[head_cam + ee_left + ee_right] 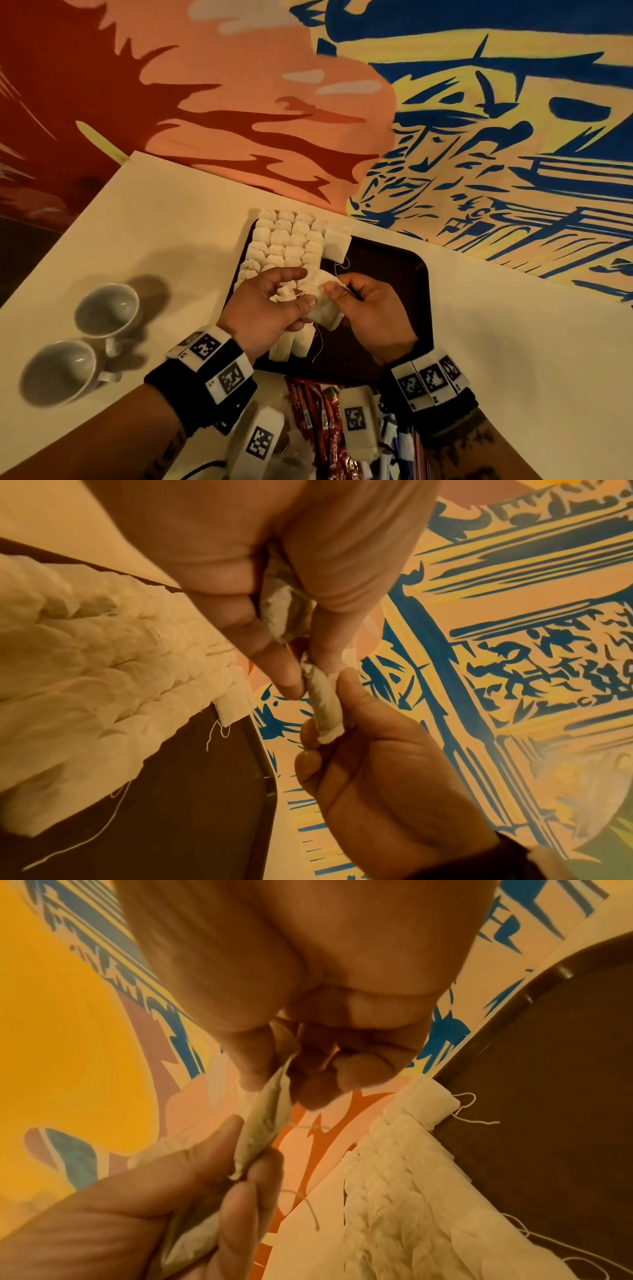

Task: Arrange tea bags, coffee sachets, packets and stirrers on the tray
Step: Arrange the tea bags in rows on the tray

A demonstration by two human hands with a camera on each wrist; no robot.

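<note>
While both hands met above the dark tray (407, 274), a white tea bag (325, 313) was pinched between the left hand (270, 308) and right hand (373, 308). Rows of tea bags (287, 243) filled the tray's 10 o'clock corner; red coffee sachets (308, 407) lay at 6 o'clock, two cups (82, 342) at 9.

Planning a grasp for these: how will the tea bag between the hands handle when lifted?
The tea bag probably flops: it bends between the left hand and right hand. Likely light, held by a fingertip pinch. Its thin paper may tear.

Black wristbands (202, 387) with white square-coded marker blocks (432, 378); tattooed forearms (469, 448).
</note>
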